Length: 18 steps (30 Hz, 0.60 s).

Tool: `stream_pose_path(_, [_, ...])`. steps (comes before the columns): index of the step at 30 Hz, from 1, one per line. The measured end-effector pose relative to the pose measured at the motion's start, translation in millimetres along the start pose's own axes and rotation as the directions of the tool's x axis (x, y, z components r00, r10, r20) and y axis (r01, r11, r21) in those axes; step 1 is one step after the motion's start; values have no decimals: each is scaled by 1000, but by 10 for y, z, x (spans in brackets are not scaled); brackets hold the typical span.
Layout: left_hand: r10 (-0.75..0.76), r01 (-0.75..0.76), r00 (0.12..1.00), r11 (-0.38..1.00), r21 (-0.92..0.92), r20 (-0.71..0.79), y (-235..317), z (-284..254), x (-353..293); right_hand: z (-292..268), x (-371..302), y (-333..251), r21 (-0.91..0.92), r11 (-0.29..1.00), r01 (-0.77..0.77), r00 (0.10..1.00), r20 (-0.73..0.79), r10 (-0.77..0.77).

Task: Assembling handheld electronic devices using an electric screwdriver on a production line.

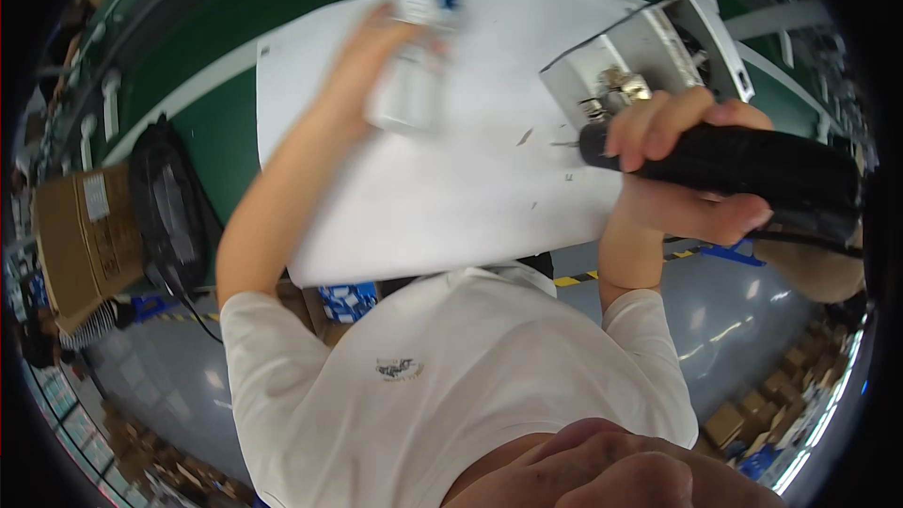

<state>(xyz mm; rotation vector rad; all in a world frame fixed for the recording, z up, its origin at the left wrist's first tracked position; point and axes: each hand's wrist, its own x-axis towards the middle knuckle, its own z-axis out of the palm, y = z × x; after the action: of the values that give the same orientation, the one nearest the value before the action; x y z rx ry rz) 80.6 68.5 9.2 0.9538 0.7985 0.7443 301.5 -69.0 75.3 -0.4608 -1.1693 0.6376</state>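
My left hand [372, 52], blurred by motion, is closed on a white device [409, 94]. That device has a rounded head with a blue patch and a longer pale body, and its exact kind is smeared. It is over the far left part of a white sheet [451, 216]. In my right hand [673, 155] is a black electric screwdriver [752, 165], lying sideways with its thin bit pointing left above the sheet. Just beyond that hand stands a grey open box [588, 66] with dividers, and shiny metal pieces [625, 85] are inside it.
Small dark bits [525, 136] lie on the sheet, which covers part of a green table [198, 165]. To the left are a cardboard box [89, 235] and a black backpack [169, 207]. A black cable [800, 243] hangs below the screwdriver.
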Motion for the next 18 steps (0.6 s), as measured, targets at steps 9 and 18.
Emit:
stream_pose_path(9, [727,44,651,-323,945,218,1267,-3663,768,9,-31,-69,-23,1000,1,991,137,2])
stream_pose_path(18, [607,-213,701,-325,922,376,765,-982,1916,126,-99,-128,-209,968,136,986,-67,-153])
